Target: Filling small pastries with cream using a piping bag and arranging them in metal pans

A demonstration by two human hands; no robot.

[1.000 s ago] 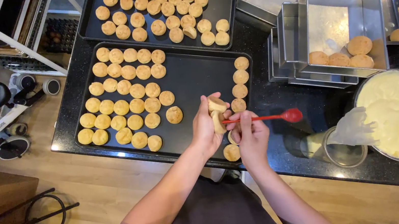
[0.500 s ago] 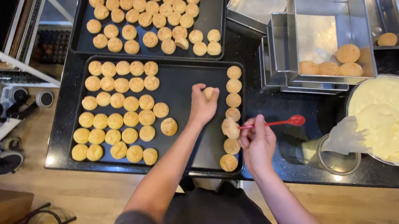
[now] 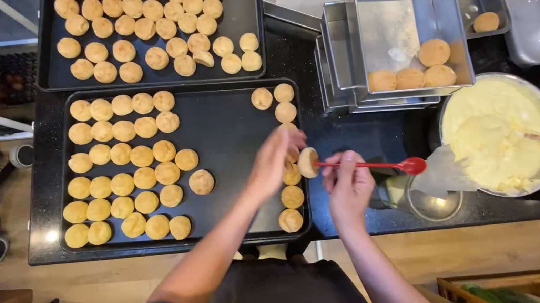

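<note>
Fingers (image 3: 297,146) of left hand (image 3: 276,163) pinch a small choux puff (image 3: 307,162), cut face turned toward right hand (image 3: 347,186), whose closed grip aims a red spoon (image 3: 383,166) handle-first into it. All held over near baking tray's (image 3: 232,125) right edge; custard bowl (image 3: 499,135) stands close right on worktop (image 3: 366,139).

Head view. I see the left hand (image 3: 276,161) holding a small round puff (image 3: 307,162) at the right edge of the near baking tray (image 3: 225,126). The right hand (image 3: 347,183) grips a red spoon (image 3: 383,166), handle tip against the puff. A bowl of pale cream (image 3: 497,135) sits right, on the black worktop (image 3: 365,135).
</note>
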